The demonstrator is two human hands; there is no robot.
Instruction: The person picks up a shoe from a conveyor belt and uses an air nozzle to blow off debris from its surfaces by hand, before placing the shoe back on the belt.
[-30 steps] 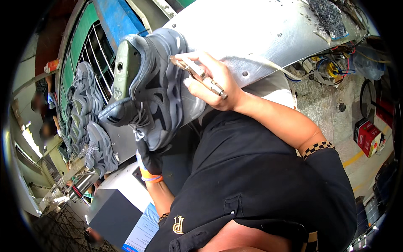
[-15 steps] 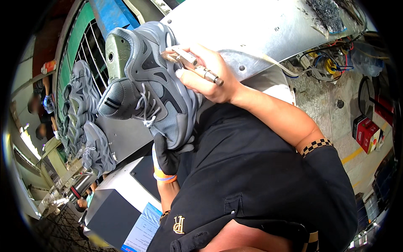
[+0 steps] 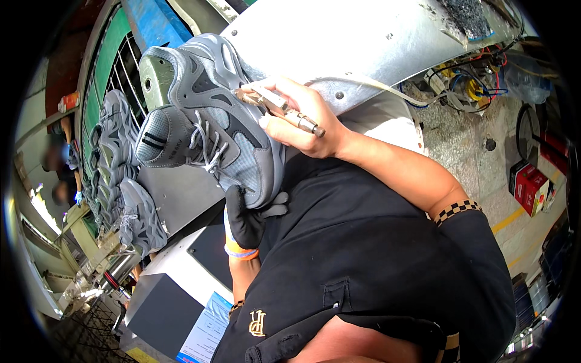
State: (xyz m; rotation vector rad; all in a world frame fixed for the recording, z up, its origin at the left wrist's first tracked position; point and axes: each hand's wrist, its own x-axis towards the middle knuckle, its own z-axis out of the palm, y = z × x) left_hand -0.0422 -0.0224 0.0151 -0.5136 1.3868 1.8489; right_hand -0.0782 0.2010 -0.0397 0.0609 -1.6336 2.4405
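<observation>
A grey lace-up sneaker (image 3: 224,130) with a green shoe last (image 3: 155,78) inside it lies tilted on its side in front of me. My left hand (image 3: 245,219), in a black glove with an orange cuff, is closed around its toe, thumb on the upper. My bare right hand (image 3: 308,118) grips a small metal hand tool (image 3: 293,116) with a cylindrical fitting at its back end; its exact kind does not show. The tool's front end meets the side of the sneaker near the sole edge. My fingers partly hide the tool.
Several more grey sneakers (image 3: 139,212) stand at the left beside a green-framed wire rack (image 3: 124,66). A pale metal panel (image 3: 363,45) spans the far side, with loose wires (image 3: 478,91) at its right. A red box (image 3: 528,190) sits on the floor. Other people are blurred at far left.
The sneaker has rolled a little, showing more of its upper, and its toe has shifted slightly right. My right hand and the tool have moved slightly nearer me. Both hands keep their hold.
</observation>
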